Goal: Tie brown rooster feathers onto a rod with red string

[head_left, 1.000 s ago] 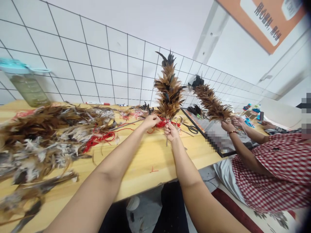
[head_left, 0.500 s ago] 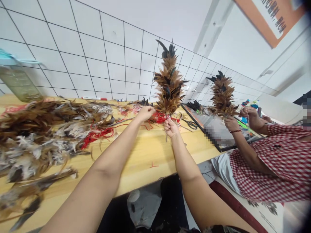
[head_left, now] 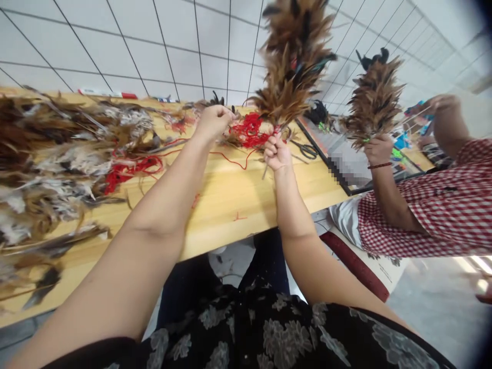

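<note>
My right hand (head_left: pixel 279 152) is closed round the thin stick of a feather duster (head_left: pixel 295 66), held upright and leaning a little right. Brown and black feathers ring the stick, and red cord is wound at their base. The duster's top runs out of the picture. To the left, my left hand (head_left: pixel 211 122) is pinched beside a tangled heap of red cord (head_left: pixel 249 130); whatever lies between its fingertips is too small to tell. A strand of red cord loops across the table below it. Dark-handled scissors (head_left: pixel 307 150) lie right of my right hand.
Loose feathers (head_left: pixel 57 148) cover the table's left side, with another red cord bundle (head_left: pixel 132 171) among them. A marker (head_left: pixel 107 94) lies at the back by the wire grid. On the right, a co-worker in a checked shirt (head_left: pixel 442 205) holds another feather duster (head_left: pixel 374 97) over a black-framed board.
My view has tipped downward. My left hand has drawn slightly left, away from the duster, showing more of the red cord heap. The duster leans further right in my right hand.
</note>
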Tool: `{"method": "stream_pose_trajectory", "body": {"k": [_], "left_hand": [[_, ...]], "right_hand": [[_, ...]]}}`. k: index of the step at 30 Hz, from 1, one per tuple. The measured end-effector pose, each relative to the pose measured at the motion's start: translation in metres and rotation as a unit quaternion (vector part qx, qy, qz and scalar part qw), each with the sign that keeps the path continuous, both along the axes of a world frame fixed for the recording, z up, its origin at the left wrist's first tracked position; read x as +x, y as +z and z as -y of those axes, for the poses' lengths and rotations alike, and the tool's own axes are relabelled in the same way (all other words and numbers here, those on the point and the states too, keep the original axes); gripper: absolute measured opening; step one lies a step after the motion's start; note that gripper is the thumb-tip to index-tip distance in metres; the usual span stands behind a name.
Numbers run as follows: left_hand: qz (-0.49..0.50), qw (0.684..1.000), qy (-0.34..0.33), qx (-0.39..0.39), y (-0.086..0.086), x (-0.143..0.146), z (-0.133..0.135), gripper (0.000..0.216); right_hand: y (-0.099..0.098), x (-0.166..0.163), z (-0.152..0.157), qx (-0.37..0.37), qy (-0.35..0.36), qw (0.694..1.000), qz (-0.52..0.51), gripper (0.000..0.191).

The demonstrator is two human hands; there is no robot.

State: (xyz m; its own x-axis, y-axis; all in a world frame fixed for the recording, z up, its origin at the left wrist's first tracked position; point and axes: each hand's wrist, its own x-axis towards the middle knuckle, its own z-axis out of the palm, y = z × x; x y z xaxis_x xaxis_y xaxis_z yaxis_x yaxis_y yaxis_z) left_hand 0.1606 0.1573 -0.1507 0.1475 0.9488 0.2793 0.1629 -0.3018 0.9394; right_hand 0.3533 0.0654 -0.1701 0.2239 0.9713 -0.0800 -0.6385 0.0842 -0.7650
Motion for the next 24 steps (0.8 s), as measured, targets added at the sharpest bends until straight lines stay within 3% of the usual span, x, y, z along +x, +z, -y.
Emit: {"method": "stream_pose_trajectory", "body": {"k": [8,11,15,20,24], "left_hand": [[-0.185,0.979,-0.059,0.054,-0.028,0.024,0.009,0.010],[-0.258,0.957,-0.077,0.107,-0.035,0.033,0.014,0.012],[-0.317,0.927,-0.095,0.175,-0.036,0.048,0.018,0.023],[-0.369,0.884,-0.184,0.218,-0.039,0.088,0.014,0.021],[-0.407,0.849,-0.225,0.251,-0.058,0.118,0.003,0.014]], "right_hand": [[0.017,0.024,0.016,0.022,-0.067,0.997,0.034,0.046],[0.024,0.025,0.022,0.033,-0.058,0.998,-0.008,0.048],[0.023,0.026,0.022,0.023,-0.035,0.999,-0.024,0.029],[0.016,0.029,0.016,0.045,-0.015,0.998,-0.036,0.029],[0.013,0.035,0.014,0.074,0.003,0.997,-0.003,0.059]]}}
